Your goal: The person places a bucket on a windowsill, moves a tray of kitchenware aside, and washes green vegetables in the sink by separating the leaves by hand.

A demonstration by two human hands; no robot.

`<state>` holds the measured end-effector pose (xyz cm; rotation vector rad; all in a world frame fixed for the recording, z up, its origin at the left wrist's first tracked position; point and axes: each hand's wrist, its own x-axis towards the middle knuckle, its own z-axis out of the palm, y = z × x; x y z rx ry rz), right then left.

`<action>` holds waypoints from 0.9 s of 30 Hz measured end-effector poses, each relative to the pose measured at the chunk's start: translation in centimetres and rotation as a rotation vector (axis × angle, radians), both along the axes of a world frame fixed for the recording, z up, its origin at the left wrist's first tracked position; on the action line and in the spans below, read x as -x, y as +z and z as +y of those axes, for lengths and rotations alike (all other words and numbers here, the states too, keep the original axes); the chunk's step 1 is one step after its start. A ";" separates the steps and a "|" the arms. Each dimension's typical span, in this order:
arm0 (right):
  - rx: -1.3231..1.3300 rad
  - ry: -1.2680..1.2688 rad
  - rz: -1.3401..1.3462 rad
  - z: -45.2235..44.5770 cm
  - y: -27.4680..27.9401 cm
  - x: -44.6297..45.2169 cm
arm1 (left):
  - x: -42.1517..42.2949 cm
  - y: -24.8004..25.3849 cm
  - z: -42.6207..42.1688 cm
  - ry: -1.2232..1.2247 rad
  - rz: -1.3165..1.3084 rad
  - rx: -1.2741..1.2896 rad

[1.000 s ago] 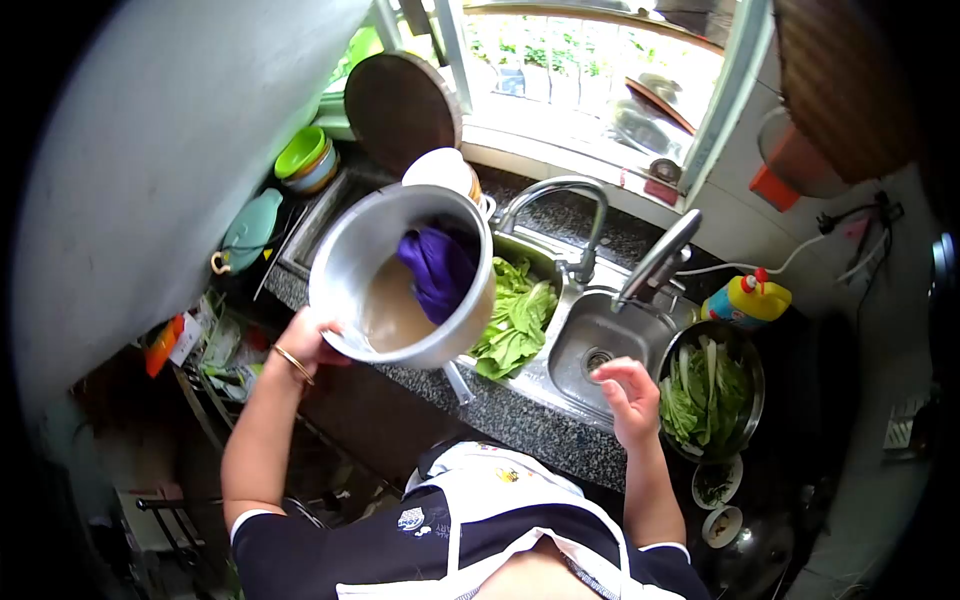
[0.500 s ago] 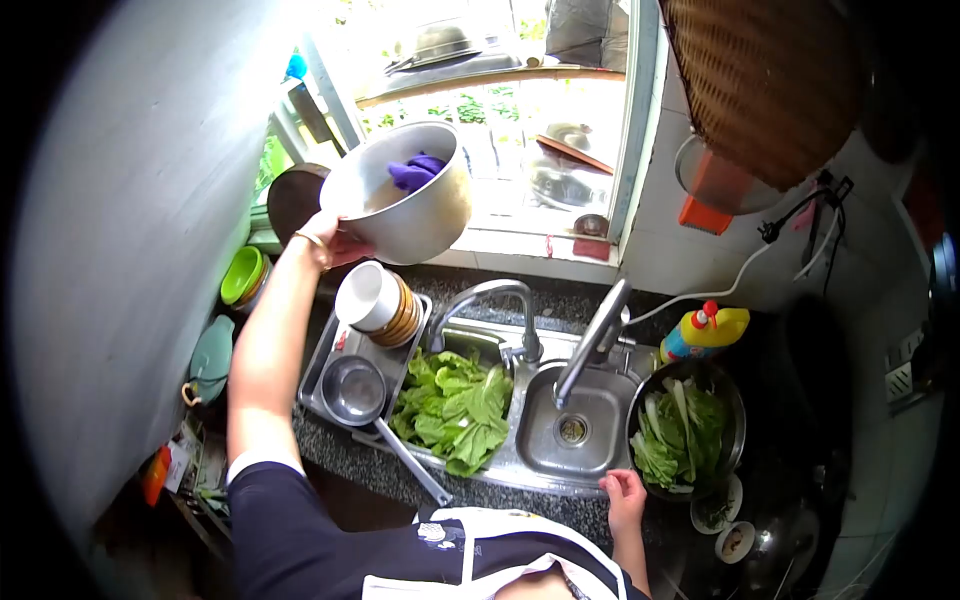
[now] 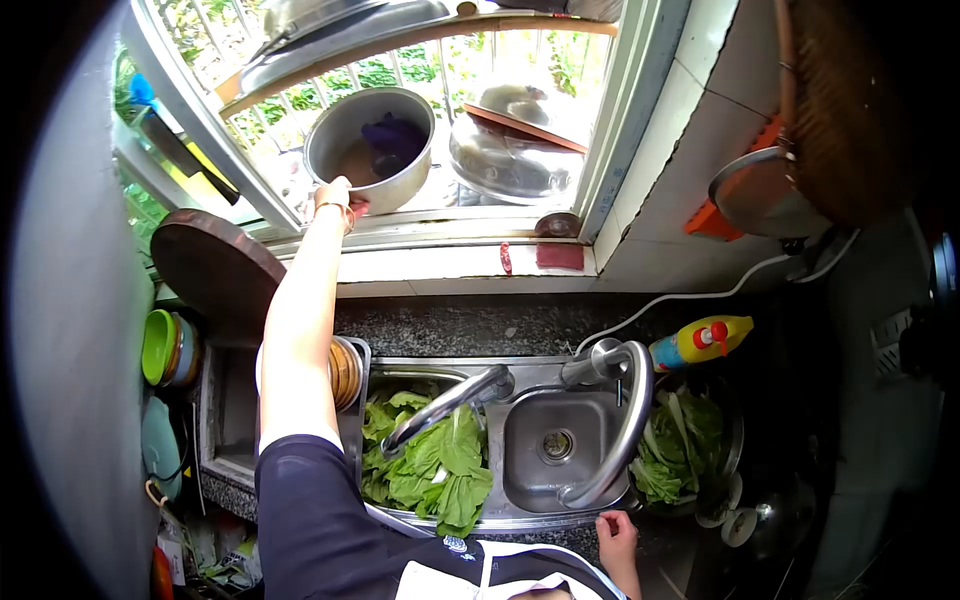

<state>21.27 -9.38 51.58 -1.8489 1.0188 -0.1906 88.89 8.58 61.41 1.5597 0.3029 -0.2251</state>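
Observation:
My left hand [image 3: 342,196] is closed on the near rim of a large grey metal pot [image 3: 404,186], which is held out at the open window. A purple cloth [image 3: 393,138] lies inside the pot. My right hand [image 3: 617,540] hangs low by the front edge of the counter, its fingers curled with nothing visible in them. Close to it is the small sink basin [image 3: 520,430]. Leafy greens [image 3: 440,465] fill the left basin. More greens [image 3: 675,440] lie in a dark pan on the right, beside the yellow bottle [image 3: 700,340].
Two curved metal taps, the left tap [image 3: 445,405] and the right tap [image 3: 630,440], rise over the basins. Stacked bowls [image 3: 346,375] are partly hidden by my left arm. A round wooden board [image 3: 215,260] leans by the window. Metal basins [image 3: 515,160] rest outside on the ledge.
My left hand has carried the pot forward, out through the window opening. The view has shifted with my head. My right hand stays low near the counter edge.

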 end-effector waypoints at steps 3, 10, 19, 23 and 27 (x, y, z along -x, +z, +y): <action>0.027 0.042 0.036 0.5 -0.1 -1.5 | -1.9 -2.0 -1.6 0.079 -0.023 0.032; 0.174 0.238 0.079 0.4 -1.6 -4.1 | -7.0 -6.1 -2.5 0.091 0.123 -0.096; 0.121 0.650 -0.027 0.3 -1.3 -9.6 | 5.1 6.3 -0.4 -0.586 -0.636 -1.065; 0.178 0.872 0.003 1.7 -0.9 -10.5 | 22.2 12.5 5.0 -0.518 -0.856 -0.912; 0.230 1.022 0.041 3.1 -1.2 -9.7 | 36.8 7.6 12.0 -0.196 -0.945 -0.801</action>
